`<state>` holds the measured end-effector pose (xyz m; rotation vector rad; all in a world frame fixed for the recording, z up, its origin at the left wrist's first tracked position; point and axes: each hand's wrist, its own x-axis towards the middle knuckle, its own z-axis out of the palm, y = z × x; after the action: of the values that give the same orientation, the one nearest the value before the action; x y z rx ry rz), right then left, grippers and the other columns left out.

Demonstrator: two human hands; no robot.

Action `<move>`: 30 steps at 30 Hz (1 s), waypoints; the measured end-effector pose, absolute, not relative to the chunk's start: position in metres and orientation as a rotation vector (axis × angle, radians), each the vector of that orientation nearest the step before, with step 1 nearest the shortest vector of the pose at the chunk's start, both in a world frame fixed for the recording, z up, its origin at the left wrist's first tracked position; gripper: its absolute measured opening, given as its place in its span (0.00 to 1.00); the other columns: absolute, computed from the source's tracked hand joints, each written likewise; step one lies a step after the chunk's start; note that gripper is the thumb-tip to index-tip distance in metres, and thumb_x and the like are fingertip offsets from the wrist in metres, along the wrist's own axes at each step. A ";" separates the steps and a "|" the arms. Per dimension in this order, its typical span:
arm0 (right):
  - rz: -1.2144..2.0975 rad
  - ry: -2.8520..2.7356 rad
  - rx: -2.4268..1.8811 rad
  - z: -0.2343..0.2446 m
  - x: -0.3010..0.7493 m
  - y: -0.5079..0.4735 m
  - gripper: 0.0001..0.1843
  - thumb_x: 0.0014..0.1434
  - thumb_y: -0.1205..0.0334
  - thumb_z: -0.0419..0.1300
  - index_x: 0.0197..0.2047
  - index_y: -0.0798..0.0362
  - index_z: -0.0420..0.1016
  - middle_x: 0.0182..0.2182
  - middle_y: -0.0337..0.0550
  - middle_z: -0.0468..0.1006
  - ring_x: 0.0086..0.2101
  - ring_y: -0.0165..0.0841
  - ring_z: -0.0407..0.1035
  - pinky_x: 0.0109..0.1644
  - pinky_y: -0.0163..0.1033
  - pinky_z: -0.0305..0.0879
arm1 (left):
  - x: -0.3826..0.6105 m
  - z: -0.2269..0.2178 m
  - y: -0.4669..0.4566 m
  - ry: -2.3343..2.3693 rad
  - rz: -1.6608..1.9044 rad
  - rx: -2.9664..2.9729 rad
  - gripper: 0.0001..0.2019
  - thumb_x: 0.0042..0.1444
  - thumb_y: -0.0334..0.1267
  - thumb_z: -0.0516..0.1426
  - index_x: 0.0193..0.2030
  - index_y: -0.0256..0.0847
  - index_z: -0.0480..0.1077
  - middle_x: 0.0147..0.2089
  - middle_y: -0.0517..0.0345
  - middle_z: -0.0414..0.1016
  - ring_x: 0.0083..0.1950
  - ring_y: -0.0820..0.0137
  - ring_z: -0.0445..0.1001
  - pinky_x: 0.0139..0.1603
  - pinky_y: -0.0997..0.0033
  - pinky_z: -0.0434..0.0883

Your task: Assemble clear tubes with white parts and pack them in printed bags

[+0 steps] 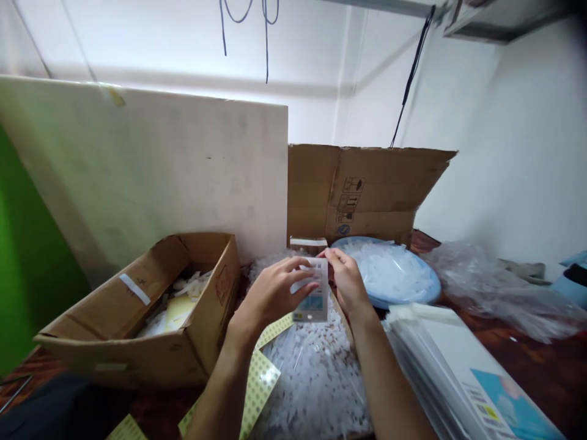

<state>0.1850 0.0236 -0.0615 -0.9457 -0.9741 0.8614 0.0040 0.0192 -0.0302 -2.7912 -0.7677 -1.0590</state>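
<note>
A small flat packet [316, 308], whitish with blue print and a yellow mark, hangs upright in front of me. My right hand [347, 278] pinches its upper right edge between thumb and fingers. Over the packet's left side is my left hand [275, 290], its fingers curved and apart; whether they touch the surface I cannot tell. Below both hands lies a heap of small white translucent pieces [316, 373]. Yellow sheets of round dot stickers [259, 391] lie beneath my left forearm.
An open cardboard box [123, 360] with white and yellow scraps stands left. A blue basin [433, 290] of clear pieces sits behind my right hand. Printed packages [458, 348] are stacked at right, near crumpled plastic [495, 287]. Cardboard [380, 195] and a white panel [183, 165] stand behind.
</note>
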 end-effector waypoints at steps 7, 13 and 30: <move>0.593 -1.430 -1.000 -0.062 0.171 0.022 0.14 0.66 0.53 0.59 0.41 0.54 0.81 0.40 0.48 0.84 0.42 0.41 0.77 0.48 0.42 0.71 | 0.007 -0.039 0.030 -1.091 -1.374 -2.662 0.11 0.69 0.34 0.56 0.55 0.42 0.76 0.52 0.51 0.81 0.43 0.66 0.82 0.44 0.67 0.79; 0.419 -1.622 -1.044 -0.056 0.159 0.012 0.13 0.69 0.61 0.56 0.46 0.51 0.82 0.41 0.46 0.85 0.40 0.40 0.79 0.45 0.41 0.71 | -0.002 -0.043 0.036 -1.091 -1.373 -2.602 0.08 0.69 0.36 0.57 0.48 0.41 0.79 0.47 0.52 0.83 0.39 0.66 0.83 0.41 0.69 0.78; 0.278 -1.828 -1.198 -0.053 0.159 0.006 0.13 0.69 0.68 0.54 0.39 0.51 0.81 0.36 0.46 0.85 0.36 0.40 0.78 0.41 0.40 0.67 | -0.002 -0.042 0.036 -1.206 -1.050 -2.564 0.08 0.65 0.32 0.57 0.34 0.40 0.76 0.34 0.53 0.80 0.31 0.66 0.77 0.32 0.69 0.68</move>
<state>0.1588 0.0062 -0.0529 -1.1983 -1.8284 0.2781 -0.0025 0.0365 -0.0423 -2.5638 -1.2059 -1.0503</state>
